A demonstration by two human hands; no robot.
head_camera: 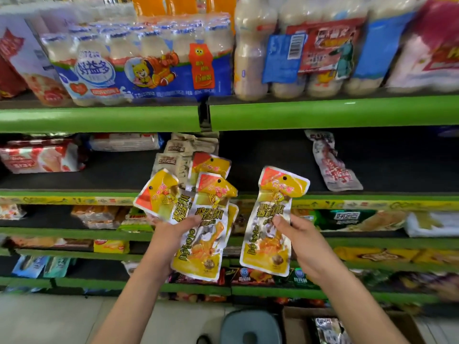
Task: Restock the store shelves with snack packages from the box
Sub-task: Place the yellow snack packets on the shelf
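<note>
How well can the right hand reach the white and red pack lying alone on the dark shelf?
Probably not yet. The right hand already pinches a yellow snack pack in its fingers. The white and red pack lies above and to the right, with nothing between.

The left hand (171, 232) holds a fan of snack packets (198, 219) before the shelves; to its right, apart from it, the right hand (300, 234) holds a single packet (268, 227). Behind them, on the middle shelf (273, 167), a stack of packets (178, 155) lies left and a lone packet (330, 165) right. Bottle packs (149, 63) stand on the shelf above. The box (293, 324) sits on the floor (49, 319) below, right of a stool (250, 326).
</note>
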